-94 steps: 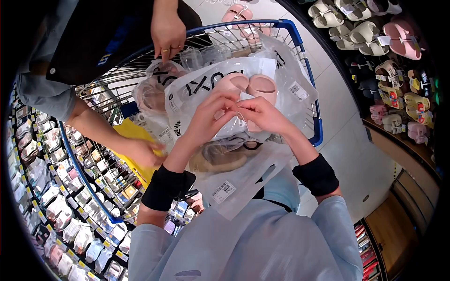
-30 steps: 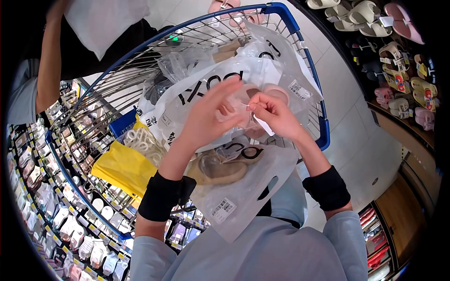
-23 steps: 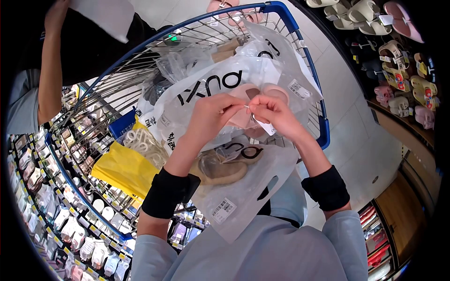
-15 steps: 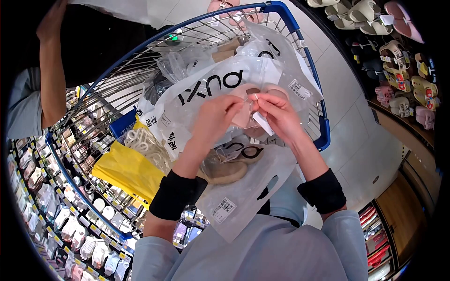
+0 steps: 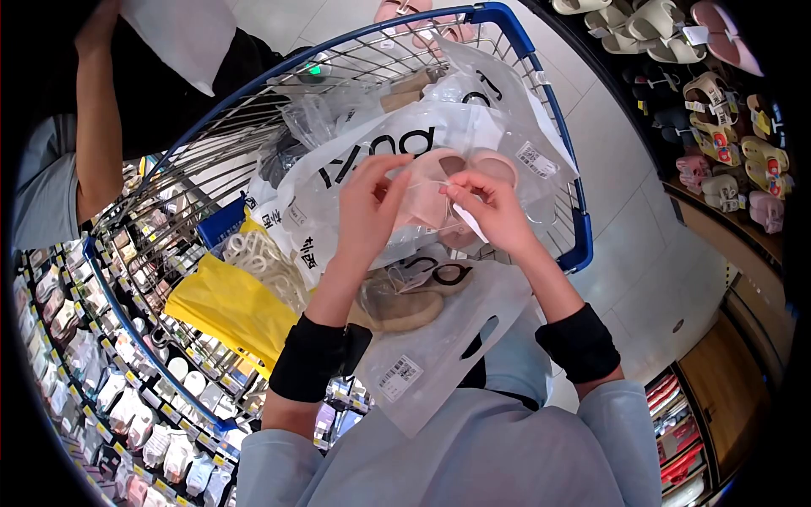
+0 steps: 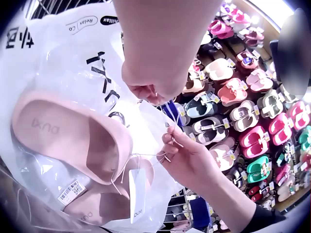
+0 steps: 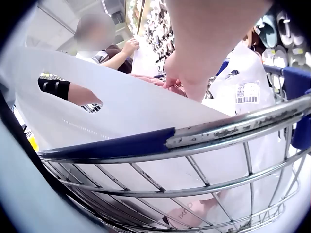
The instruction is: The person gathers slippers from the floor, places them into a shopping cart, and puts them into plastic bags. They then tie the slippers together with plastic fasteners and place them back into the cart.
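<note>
A pair of pink slippers (image 5: 435, 203) (image 6: 68, 133) lies on a white printed plastic bag (image 5: 325, 198) in the cart. A thin white string (image 6: 146, 155) with a white paper tag (image 6: 137, 194) is attached to them. My left hand (image 5: 372, 207) (image 6: 153, 82), fingers curled, holds a stretch of string over the slippers. Facing it, my right hand (image 5: 494, 211) (image 6: 189, 160) pinches the string between thumb and fingers, the tag hanging below. The two hands are a short gap apart, string running between them. The right wrist view hides most of both hands.
The blue-rimmed metal cart (image 5: 583, 228) surrounds several bagged items and a yellow bag (image 5: 228, 308). A bag with beige slippers (image 5: 405, 308) lies nearest my body. Another person's arm (image 5: 100, 139) holds a white bag (image 5: 190, 38). Slipper racks stand right, sock shelves left.
The other person's hand has left the cart and holds up a white bag. My hands, closer together 0.8 s ago, have moved slightly apart, the left one shifting left.
</note>
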A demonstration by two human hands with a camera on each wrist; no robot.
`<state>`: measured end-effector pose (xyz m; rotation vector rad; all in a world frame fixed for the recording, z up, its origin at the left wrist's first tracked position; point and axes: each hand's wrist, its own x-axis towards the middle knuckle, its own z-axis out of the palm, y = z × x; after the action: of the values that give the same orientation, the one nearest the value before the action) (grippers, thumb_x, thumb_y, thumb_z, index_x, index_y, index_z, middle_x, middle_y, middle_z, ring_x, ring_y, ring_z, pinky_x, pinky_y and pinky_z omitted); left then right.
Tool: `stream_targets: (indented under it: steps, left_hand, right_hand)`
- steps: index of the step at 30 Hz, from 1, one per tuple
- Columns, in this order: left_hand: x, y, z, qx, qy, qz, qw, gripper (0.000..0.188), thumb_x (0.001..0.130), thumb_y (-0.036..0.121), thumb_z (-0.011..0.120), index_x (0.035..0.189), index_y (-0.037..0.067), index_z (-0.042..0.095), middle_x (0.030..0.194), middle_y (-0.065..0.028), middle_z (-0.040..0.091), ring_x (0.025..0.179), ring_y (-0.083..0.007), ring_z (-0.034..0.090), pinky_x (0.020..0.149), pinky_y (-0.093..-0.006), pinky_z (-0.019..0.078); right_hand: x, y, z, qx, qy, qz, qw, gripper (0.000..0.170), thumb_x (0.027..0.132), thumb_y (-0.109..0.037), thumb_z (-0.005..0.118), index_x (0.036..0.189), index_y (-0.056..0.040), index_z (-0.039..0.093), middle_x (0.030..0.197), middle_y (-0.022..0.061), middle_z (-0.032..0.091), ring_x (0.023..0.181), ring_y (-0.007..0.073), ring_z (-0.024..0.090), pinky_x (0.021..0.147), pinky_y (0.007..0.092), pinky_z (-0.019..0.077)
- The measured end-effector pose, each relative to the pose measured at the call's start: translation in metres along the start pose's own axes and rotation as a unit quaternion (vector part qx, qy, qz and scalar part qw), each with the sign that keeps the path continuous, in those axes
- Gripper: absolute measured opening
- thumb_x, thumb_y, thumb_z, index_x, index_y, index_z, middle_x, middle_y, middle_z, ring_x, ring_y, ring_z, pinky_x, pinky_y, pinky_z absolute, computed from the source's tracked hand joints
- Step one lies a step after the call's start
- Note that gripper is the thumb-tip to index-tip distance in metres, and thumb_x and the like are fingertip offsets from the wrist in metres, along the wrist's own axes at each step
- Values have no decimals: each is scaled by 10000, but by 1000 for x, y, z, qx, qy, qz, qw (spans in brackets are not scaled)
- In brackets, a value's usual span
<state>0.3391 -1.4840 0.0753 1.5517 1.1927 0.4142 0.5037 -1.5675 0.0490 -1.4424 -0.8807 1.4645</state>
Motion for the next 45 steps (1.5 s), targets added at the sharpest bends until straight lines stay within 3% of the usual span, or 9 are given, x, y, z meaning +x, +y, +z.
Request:
stream_targets:
  steps: [2,4,7,11,16,32,35,44,45]
  left_hand:
    - [-3,-8,2,-52,-6,-19,998,190,817,95,598,998,52,638,822,-44,606,657,-90,550,575,-227,429]
    - [-4,-7,10,-147,-105,-62,982,218,856,95,564,1054,30,627,831,2,609,675,-50,514,557,-185,389]
    - [-5,0,15,-233,-109,-158,953,229,853,98,571,1062,26,626,874,-18,635,693,-47,519,571,-183,396]
    - [-6,-5,19,-247,-96,-161,951,204,849,110,584,1019,6,630,896,-46,649,748,-58,556,595,-190,405]
    - [-3,-6,17,-367,-121,-215,897,179,840,135,612,966,9,605,903,-47,638,848,-92,602,684,-194,441]
    - [5,-19,28,-216,-179,-92,956,195,845,84,592,1006,-23,565,871,-62,622,807,-107,603,742,-217,464]
    - [4,-18,30,-269,-141,-82,949,201,837,73,596,1006,-34,593,842,-64,626,794,-108,603,727,-222,464]
    - [2,-21,31,-136,-71,-55,987,71,783,15,619,833,-29,642,824,-61,623,737,-113,605,669,-227,474]
    - [3,-19,31,-67,-59,-3,996,61,773,10,626,824,-22,637,804,-57,615,713,-116,598,651,-227,474]
  right_hand:
    - [0,0,1,100,-3,50,994,132,859,-122,582,925,-14,621,818,1,613,712,71,533,645,240,420]
    - [0,-1,2,170,-4,70,983,161,891,-144,548,959,-16,617,863,-11,609,754,31,506,681,180,402]
    - [-1,1,3,190,7,87,978,165,896,-151,538,955,-20,620,863,-5,610,768,36,512,694,184,403]
    - [-2,4,3,229,13,99,968,174,897,-161,536,959,-19,617,862,2,609,773,42,519,708,180,399]
    - [-3,-1,3,218,6,92,972,169,903,-166,527,947,-26,611,824,-4,599,713,37,472,688,180,382]
    - [-7,5,1,164,37,91,982,130,889,-128,535,900,-22,608,766,-5,624,646,24,461,589,168,359]
    - [-8,11,1,162,39,89,982,123,878,-109,550,916,-16,622,783,3,636,645,22,474,582,165,358]
    - [-4,3,5,131,73,101,984,120,845,-73,593,904,23,634,789,42,646,688,54,553,614,181,418]
    - [-4,2,5,127,73,109,983,123,843,-71,593,900,30,633,788,52,648,692,62,563,620,188,430]
